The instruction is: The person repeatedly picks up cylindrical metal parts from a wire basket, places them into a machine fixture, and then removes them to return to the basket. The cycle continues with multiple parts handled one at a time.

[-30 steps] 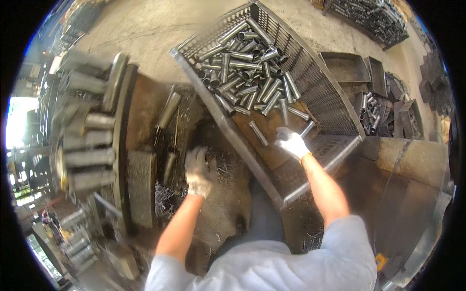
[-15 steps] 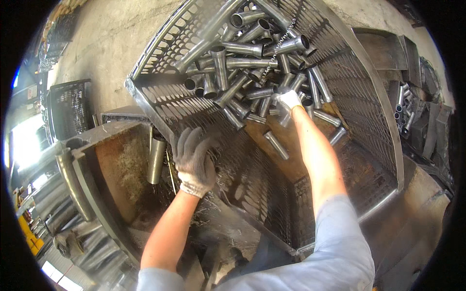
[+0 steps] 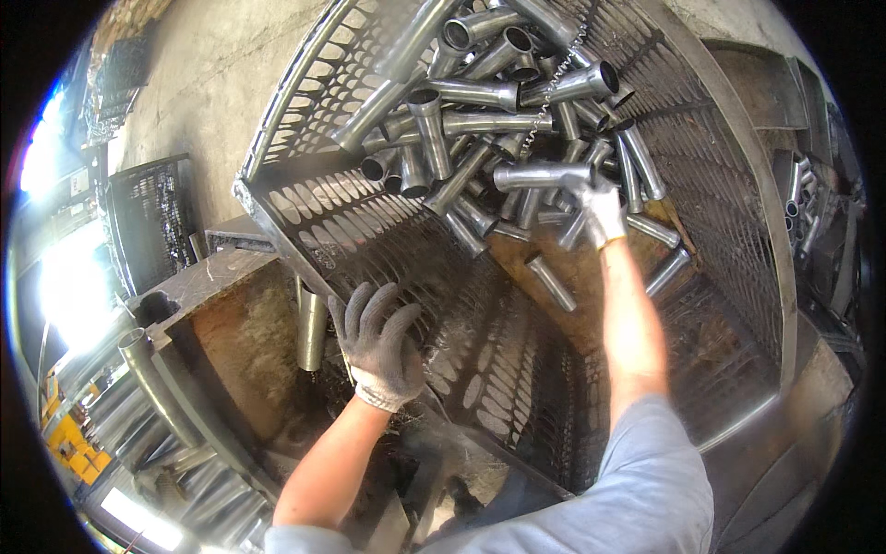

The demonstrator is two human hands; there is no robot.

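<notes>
In a work glove, my right hand [image 3: 598, 210] is closed round one end of a metal tube [image 3: 533, 176], which points left above the pile. Beneath it many short steel tubes with flared ends [image 3: 426, 134] lie jumbled in a perforated metal bin [image 3: 738, 231]. A thin coiled metal shaving [image 3: 544, 97] trails over the heap. My left hand [image 3: 380, 340], also gloved, is spread at the bin's near left rim, its palm down and fingers apart. Whether it presses on the rim I cannot tell.
Left of the bin, a rusty metal trough [image 3: 235, 342] holds an upright tube [image 3: 311, 331]. Another tube [image 3: 157, 383] leans along its outer edge. More tubes [image 3: 801, 198] sit in a container at far right. A yellow machine part [image 3: 76, 441] shows at lower left.
My right hand has raised a tube out of the pile and now grips it. My left hand stays by the rim, fingers spread wider. The whole view has shifted slightly.
</notes>
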